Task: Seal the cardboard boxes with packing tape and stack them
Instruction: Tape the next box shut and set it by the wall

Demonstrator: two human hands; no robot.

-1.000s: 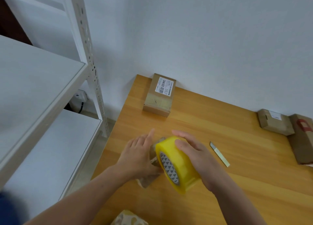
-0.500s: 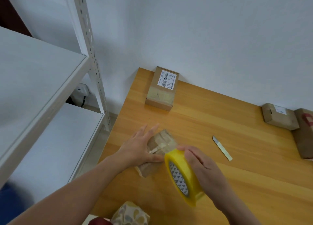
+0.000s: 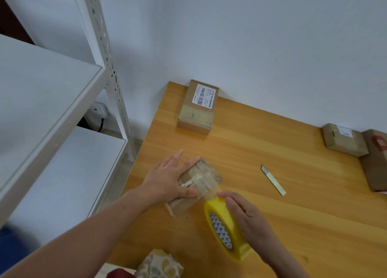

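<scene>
Wooden table (image 3: pixel 272 143) against a plain white wall (image 3: pixel 251 37).
To the table's left stands a white metal shelving unit (image 3: pixel 48 102) with a perforated upright (image 3: pixel 110 74); the light is soft and even.

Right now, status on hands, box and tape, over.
Left hand flat on small box, pinning it. Right hand grips yellow tape roll, strip running onto box top. Cutter blade lies apart to the right, nothing blocking.

Bare table (image 3: pixel 240 148) lies open between the knife blade (image 3: pixel 273 179) and labelled box (image 3: pixel 199 108).
</scene>
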